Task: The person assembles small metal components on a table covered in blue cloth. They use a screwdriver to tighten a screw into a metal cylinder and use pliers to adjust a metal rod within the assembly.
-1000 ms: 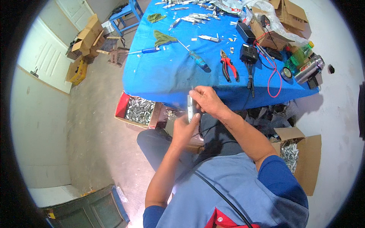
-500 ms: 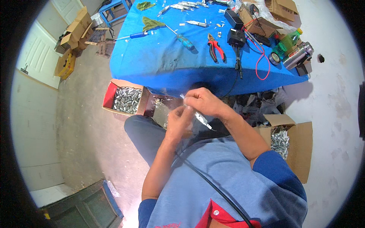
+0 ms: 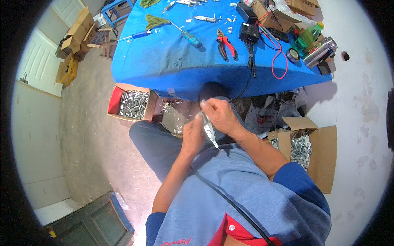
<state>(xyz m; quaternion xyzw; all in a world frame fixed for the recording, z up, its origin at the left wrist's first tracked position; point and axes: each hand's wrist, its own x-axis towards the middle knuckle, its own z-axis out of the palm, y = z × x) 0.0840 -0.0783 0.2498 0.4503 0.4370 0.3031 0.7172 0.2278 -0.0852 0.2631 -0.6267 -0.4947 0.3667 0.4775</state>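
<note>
Over my lap, my left hand (image 3: 193, 134) is closed, its thumb and fingers pinching the side of a white pen-shaped device (image 3: 209, 132). The device slants down toward me and ends in a narrow tip with a thin wire-like end. My right hand (image 3: 223, 117) is also closed, gripping the device's upper end beside my left fingertips. Both hands hide that upper end, so its shape cannot be made out. Similar white devices (image 3: 205, 19) lie on the blue-covered table (image 3: 164, 61) ahead.
Red-handled pliers (image 3: 226, 46), a blue screwdriver (image 3: 191, 39), black adapters (image 3: 248, 33), a green bottle (image 3: 310, 37) and a steel flask (image 3: 321, 52) are on the table. A box of small metal cylinders (image 3: 134, 104) stands left; a carton of silvery pieces (image 3: 301, 149) stands right.
Both hands have drawn slightly lower with the device, which now points more steeply toward me. The whole view has shifted a little, moving the table up and left.
</note>
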